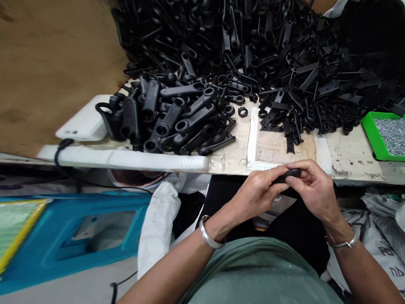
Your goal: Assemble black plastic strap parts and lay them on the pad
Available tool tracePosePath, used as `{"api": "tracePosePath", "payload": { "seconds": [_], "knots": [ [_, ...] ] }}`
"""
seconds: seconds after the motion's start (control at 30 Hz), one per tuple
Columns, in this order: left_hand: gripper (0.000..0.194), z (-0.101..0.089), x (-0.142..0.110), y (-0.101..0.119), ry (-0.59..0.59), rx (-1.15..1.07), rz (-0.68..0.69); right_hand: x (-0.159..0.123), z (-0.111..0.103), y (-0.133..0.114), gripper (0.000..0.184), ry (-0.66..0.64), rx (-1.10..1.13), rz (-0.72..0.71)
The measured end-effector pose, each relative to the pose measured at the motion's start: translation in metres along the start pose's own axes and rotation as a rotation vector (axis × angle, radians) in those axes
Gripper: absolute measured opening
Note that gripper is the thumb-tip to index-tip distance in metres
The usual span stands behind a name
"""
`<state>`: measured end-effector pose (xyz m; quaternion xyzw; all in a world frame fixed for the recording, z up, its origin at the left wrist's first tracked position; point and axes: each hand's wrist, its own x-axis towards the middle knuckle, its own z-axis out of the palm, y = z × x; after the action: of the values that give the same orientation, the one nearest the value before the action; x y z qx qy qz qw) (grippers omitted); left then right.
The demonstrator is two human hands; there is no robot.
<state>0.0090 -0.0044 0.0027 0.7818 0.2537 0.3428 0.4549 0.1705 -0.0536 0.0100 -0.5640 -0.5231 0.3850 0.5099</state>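
Observation:
Both my hands meet at the front edge of the bench around a black plastic part (290,174). My left hand (262,189) pinches its left end between thumb and fingers. The right end is gripped by my right hand (312,187), thumb on top. Fingers cover much of the part, so its full shape is hidden. Beyond my hands lie flat black plastic strips (291,139) with holes. To the left is a pile of black handle-like pieces (187,118) with ring-shaped ends, and a small black ring (243,111) lies by itself.
A green tray (369,131) of small metal screws or pins stands at the right. A large heap of black parts (206,32) fills the back. A white box (86,119) with a black cable sits at left, beside a cardboard panel (52,67). Below is a blue plastic stool (112,251).

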Motion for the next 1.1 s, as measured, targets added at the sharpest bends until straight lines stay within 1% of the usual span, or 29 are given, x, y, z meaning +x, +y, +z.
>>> {"api": "tracePosePath", "payload": {
  "seconds": [0.1, 0.2, 0.27, 0.33, 0.4, 0.5, 0.57, 0.63, 0.7, 0.77, 0.83, 0.9, 1.0, 1.1],
  "knots": [
    [0.037, -0.003, -0.004, 0.003, -0.075, 0.075, 0.038, -0.001, -0.007, -0.001, 0.014, -0.094, -0.041, -0.044],
    [0.044, -0.006, -0.009, 0.010, -0.138, 0.111, 0.055, -0.005, -0.014, -0.006, 0.011, -0.181, -0.103, -0.123],
    [0.042, -0.007, -0.011, 0.014, -0.154, 0.116, 0.075, -0.009, -0.015, -0.008, 0.009, -0.160, -0.139, -0.166],
    [0.039, -0.006, -0.011, 0.014, -0.156, 0.133, 0.097, -0.013, -0.012, -0.006, 0.007, -0.088, -0.149, -0.177],
    [0.037, -0.005, -0.009, 0.010, -0.157, 0.171, 0.096, -0.014, -0.008, -0.001, 0.008, -0.026, -0.114, -0.172],
    [0.036, -0.003, -0.002, 0.004, -0.153, 0.170, 0.075, -0.010, -0.005, 0.006, 0.011, 0.000, -0.039, -0.151],
    [0.034, -0.003, 0.004, 0.002, -0.146, 0.075, 0.038, -0.006, -0.007, 0.006, 0.012, 0.015, -0.026, -0.127],
    [0.032, -0.003, 0.009, 0.003, -0.140, -0.080, -0.043, -0.002, -0.010, 0.003, 0.013, 0.036, -0.036, -0.093],
    [0.032, -0.003, 0.011, 0.005, -0.153, -0.306, -0.162, 0.000, -0.012, 0.000, 0.017, 0.036, -0.045, -0.049],
    [0.035, -0.002, 0.010, 0.006, -0.155, -0.579, -0.286, 0.002, -0.012, -0.001, 0.022, 0.017, -0.054, -0.013],
    [0.039, 0.001, 0.007, 0.005, -0.120, -0.815, -0.392, 0.002, -0.010, 0.001, 0.027, -0.005, -0.082, -0.010],
    [0.043, 0.003, 0.003, 0.003, -0.053, -0.942, -0.463, 0.002, -0.008, 0.003, 0.033, -0.007, -0.172, -0.058],
    [0.044, 0.006, 0.000, 0.001, 0.033, -0.988, -0.505, 0.000, -0.007, 0.003, 0.039, 0.008, -0.433, -0.241],
    [0.039, 0.007, 0.000, 0.001, 0.087, -0.994, -0.515, -0.002, -0.008, 0.000, 0.053, -0.082, -0.655, -0.414]
  ]
}}
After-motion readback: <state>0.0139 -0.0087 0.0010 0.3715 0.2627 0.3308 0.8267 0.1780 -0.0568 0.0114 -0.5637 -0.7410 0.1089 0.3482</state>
